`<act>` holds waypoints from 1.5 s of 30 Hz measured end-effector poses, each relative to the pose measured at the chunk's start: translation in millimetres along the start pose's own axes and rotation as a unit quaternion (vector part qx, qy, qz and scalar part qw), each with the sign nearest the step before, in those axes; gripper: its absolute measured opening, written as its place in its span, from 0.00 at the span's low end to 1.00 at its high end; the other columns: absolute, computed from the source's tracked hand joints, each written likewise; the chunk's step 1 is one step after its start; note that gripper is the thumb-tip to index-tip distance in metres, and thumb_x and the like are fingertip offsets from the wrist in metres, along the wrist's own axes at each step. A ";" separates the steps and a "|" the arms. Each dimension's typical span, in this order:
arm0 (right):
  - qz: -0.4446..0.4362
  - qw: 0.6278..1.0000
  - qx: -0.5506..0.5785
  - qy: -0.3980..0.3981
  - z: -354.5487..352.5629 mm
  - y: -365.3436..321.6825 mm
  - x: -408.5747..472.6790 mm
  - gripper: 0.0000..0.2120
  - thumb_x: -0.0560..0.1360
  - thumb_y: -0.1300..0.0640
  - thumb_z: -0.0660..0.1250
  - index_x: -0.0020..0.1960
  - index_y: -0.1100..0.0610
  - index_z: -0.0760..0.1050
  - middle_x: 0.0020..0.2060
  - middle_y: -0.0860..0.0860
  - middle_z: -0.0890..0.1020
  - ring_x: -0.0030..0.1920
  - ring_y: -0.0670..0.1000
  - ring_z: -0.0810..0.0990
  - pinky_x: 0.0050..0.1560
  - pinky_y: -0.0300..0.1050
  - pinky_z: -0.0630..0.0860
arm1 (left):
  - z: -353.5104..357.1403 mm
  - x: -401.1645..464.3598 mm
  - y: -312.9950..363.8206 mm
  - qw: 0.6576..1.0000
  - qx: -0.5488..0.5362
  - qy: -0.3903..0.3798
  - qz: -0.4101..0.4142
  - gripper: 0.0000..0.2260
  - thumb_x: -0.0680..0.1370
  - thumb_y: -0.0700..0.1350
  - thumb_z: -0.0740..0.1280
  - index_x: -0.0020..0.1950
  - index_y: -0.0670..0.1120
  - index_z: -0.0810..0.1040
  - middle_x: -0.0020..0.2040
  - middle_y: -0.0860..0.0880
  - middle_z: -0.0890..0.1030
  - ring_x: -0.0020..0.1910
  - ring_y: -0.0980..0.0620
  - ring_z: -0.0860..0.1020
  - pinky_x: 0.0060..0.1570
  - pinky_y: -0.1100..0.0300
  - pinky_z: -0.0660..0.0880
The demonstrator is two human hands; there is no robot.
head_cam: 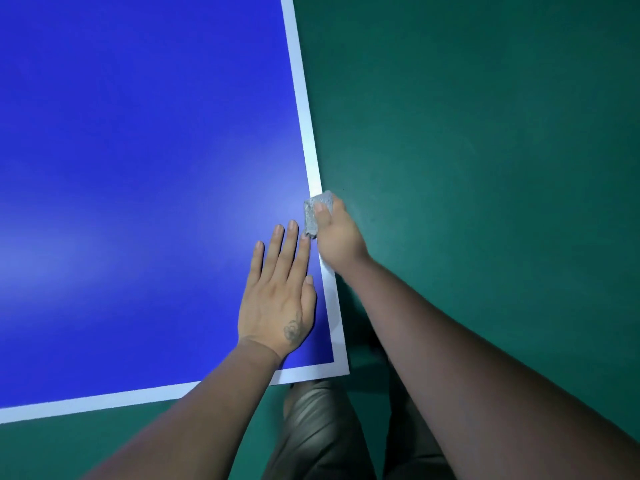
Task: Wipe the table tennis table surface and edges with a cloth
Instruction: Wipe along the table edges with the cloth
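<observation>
The blue table tennis table fills the left of the view, with a white line along its right edge and its near edge. A small grey cloth sits folded over the right edge. My right hand grips the cloth there, thumb on top and the fingers hidden over the table's side. My left hand lies flat on the blue surface just left of the cloth, fingers straight, its index fingertip touching the cloth's lower end.
Green floor surrounds the table to the right and below. The table's near right corner is just below my hands. My legs in grey trousers stand close against that corner.
</observation>
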State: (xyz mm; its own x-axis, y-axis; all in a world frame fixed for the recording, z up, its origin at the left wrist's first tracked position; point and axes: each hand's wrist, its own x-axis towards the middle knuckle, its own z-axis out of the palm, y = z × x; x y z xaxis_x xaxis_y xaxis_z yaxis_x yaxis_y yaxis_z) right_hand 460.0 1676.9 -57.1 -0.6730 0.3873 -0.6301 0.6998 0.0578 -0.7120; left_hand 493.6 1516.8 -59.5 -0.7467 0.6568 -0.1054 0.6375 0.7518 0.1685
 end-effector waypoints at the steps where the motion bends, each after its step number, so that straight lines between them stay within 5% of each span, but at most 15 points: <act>1: -0.006 1.000 -0.002 -0.002 -0.2 5.7 -9.7 0.26 0.89 0.47 0.51 0.85 0.53 0.57 0.79 0.54 0.70 0.77 0.56 0.71 0.71 0.45 0.65 | -0.6 0.4 0.5 1.000 -0.020 0.008 -0.007 0.29 0.86 0.47 0.52 0.87 0.39 0.55 0.88 0.42 0.51 0.88 0.44 0.48 0.85 0.40 0.52; 6: 0.004 1.000 -0.010 -0.026 -3.5 35.6 -56.0 0.27 0.89 0.47 0.50 0.87 0.49 0.51 0.84 0.47 0.62 0.81 0.49 0.64 0.68 0.36 0.61 | -4.6 10.5 3.2 0.982 -0.134 0.110 -0.068 0.22 0.84 0.43 0.61 0.79 0.41 0.74 0.81 0.45 0.71 0.80 0.44 0.68 0.80 0.45 0.63; 9: 0.011 0.999 -0.031 -0.026 -2.1 30.4 -52.1 0.27 0.89 0.45 0.50 0.86 0.51 0.53 0.82 0.50 0.66 0.79 0.52 0.68 0.72 0.43 0.65 | -14.9 47.3 3.9 0.964 -0.151 0.163 -0.144 0.12 0.83 0.43 0.65 0.64 0.47 0.84 0.66 0.47 0.80 0.63 0.41 0.76 0.64 0.47 0.71; 11: 0.027 0.999 -0.044 -0.010 -1.7 12.5 -23.6 0.26 0.89 0.45 0.51 0.84 0.53 0.58 0.78 0.54 0.71 0.75 0.57 0.72 0.68 0.48 0.69 | -21.1 79.9 -2.6 0.955 -0.150 0.191 -0.173 0.10 0.82 0.42 0.66 0.61 0.48 0.85 0.63 0.47 0.79 0.63 0.42 0.76 0.64 0.48 0.70; 17: -0.004 0.998 -0.048 -0.037 -21.0 -49.4 79.7 0.24 0.88 0.44 0.52 0.77 0.59 0.67 0.68 0.58 0.79 0.66 0.60 0.79 0.65 0.51 0.74 | -24.1 172.7 -27.3 0.950 -0.118 0.199 -0.210 0.16 0.84 0.47 0.61 0.70 0.47 0.78 0.78 0.44 0.71 0.82 0.40 0.64 0.83 0.42 0.56; 21: -0.009 0.997 -0.059 -0.047 -21.0 -40.1 62.8 0.26 0.88 0.43 0.51 0.82 0.54 0.61 0.74 0.55 0.75 0.72 0.59 0.75 0.71 0.55 0.71 | -29.2 213.6 -39.7 0.954 -0.040 0.150 -0.258 0.28 0.86 0.61 0.55 0.85 0.54 0.62 0.87 0.44 0.59 0.87 0.41 0.53 0.85 0.40 0.45; 25: -0.024 0.994 -0.058 -0.086 -26.5 -20.5 25.9 0.27 0.89 0.48 0.48 0.86 0.54 0.50 0.84 0.52 0.62 0.81 0.54 0.65 0.75 0.45 0.64 | -24.1 218.6 -39.7 0.952 -0.012 0.086 -0.295 0.30 0.87 0.66 0.46 0.88 0.57 0.54 0.88 0.45 0.52 0.87 0.42 0.47 0.85 0.38 0.44; 30: -0.024 0.995 -0.052 -0.079 -23.4 -26.9 36.3 0.27 0.89 0.49 0.49 0.86 0.57 0.52 0.84 0.52 0.62 0.81 0.51 0.64 0.65 0.33 0.60 | -27.6 221.7 -39.0 0.951 -0.001 0.087 -0.296 0.28 0.88 0.64 0.47 0.87 0.58 0.56 0.88 0.46 0.53 0.87 0.43 0.47 0.85 0.38 0.46; 34: -0.001 0.997 -0.060 -0.053 -22.9 -65.0 89.0 0.27 0.89 0.47 0.49 0.85 0.55 0.55 0.81 0.53 0.66 0.78 0.56 0.69 0.71 0.46 0.66 | -25.1 222.3 -41.5 0.951 -0.007 0.096 -0.294 0.25 0.89 0.59 0.49 0.87 0.57 0.59 0.88 0.45 0.54 0.87 0.42 0.48 0.84 0.38 0.48; 39: 0.042 0.998 -0.037 -0.028 -24.2 -113.0 148.7 0.24 0.89 0.46 0.50 0.82 0.54 0.60 0.75 0.55 0.74 0.70 0.60 0.76 0.61 0.51 0.68 | -24.5 223.4 -42.0 0.952 -0.008 0.089 -0.292 0.25 0.89 0.56 0.47 0.87 0.56 0.58 0.88 0.46 0.53 0.87 0.42 0.47 0.84 0.37 0.47; 45: -0.014 0.997 -0.056 -0.052 -28.2 -84.2 101.0 0.27 0.89 0.48 0.49 0.86 0.54 0.51 0.84 0.50 0.61 0.81 0.52 0.63 0.73 0.43 0.62 | -24.0 223.2 -42.3 0.952 -0.014 0.100 -0.290 0.24 0.89 0.55 0.49 0.87 0.55 0.60 0.88 0.45 0.54 0.87 0.41 0.48 0.84 0.37 0.48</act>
State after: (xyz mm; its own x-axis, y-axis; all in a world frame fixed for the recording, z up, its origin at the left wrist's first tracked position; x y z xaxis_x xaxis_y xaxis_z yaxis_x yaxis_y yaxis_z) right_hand 339.8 1737.1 -52.1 -0.7096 0.2871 -0.6435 0.6991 0.1725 -0.6939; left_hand 295.4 1630.2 -66.6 -0.9945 0.1047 -0.0007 0.1031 0.9808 0.1658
